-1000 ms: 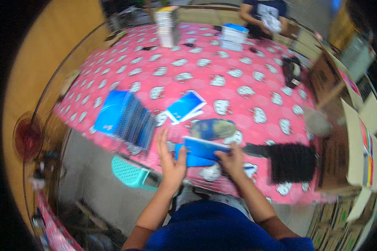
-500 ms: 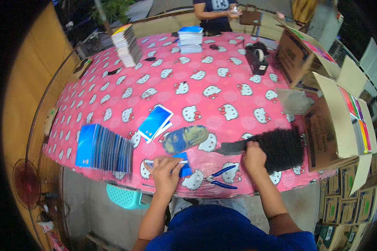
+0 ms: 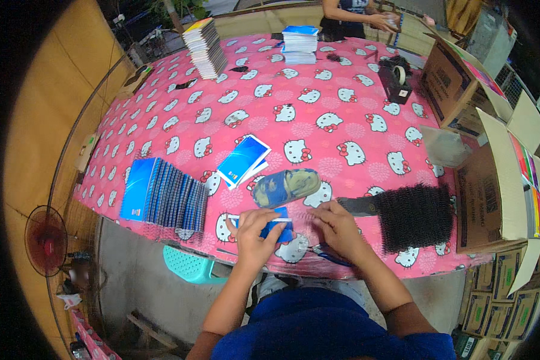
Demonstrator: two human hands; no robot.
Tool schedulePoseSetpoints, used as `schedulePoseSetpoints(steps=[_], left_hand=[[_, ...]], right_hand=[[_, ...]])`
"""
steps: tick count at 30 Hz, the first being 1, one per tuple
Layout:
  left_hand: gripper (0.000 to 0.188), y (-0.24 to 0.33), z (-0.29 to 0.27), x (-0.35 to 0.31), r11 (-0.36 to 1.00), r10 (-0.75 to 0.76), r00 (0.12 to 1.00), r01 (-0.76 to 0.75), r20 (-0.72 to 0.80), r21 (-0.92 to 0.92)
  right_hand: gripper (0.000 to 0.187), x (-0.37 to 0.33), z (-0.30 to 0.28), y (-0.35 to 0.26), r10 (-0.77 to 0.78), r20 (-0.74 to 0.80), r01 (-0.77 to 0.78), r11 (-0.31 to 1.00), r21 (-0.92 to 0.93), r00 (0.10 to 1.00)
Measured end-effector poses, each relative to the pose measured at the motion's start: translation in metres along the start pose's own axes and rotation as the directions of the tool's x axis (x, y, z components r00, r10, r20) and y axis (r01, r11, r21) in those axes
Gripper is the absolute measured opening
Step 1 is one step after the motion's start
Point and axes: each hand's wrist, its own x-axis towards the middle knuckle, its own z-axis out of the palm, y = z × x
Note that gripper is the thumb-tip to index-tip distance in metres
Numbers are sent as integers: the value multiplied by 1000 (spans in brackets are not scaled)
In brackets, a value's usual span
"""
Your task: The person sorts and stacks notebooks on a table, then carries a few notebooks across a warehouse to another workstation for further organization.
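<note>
My left hand (image 3: 255, 234) is closed on a small blue notebook (image 3: 280, 227) lying at the table's near edge, its fingers pressing across a white strip along the top. Just to the right, my right hand (image 3: 337, 227) has its fingertips pinched on a thin, blurred spiral binding coil (image 3: 308, 219), held beside the notebook's right edge. Blue-handled pliers (image 3: 336, 257) lie partly hidden under my right hand. Past that hand rests a pile of black spiral coils (image 3: 415, 217), with a flat dark strip (image 3: 359, 206) at its left side.
A blue and tan slipper (image 3: 285, 187) and loose blue booklets (image 3: 243, 161) lie beyond my hands. Coil-bound blue notebooks (image 3: 165, 197) stand in a row at left. Notebook stacks (image 3: 205, 49) (image 3: 299, 45), a tape dispenser (image 3: 395, 85) and open cartons (image 3: 479, 198) surround them. Another person (image 3: 348, 17) stands across the table.
My right hand has left the black coil pile and moved left to the notebook, now pinching a coil over the pliers. The left hand stays on the notebook. The view has shifted slightly.
</note>
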Motion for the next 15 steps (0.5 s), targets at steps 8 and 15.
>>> schedulePoseSetpoints(steps=[8,15], left_hand=[[13,-2,1,-3,1000,-17,1000,17,3,21],[11,-5,4,-5,999,5,1000,-5,-8,35]], right_hand=[[20,16,5,-9,-33,34,29,995,94,999],[18,33,1,1,-69,322,14,985,172,944]])
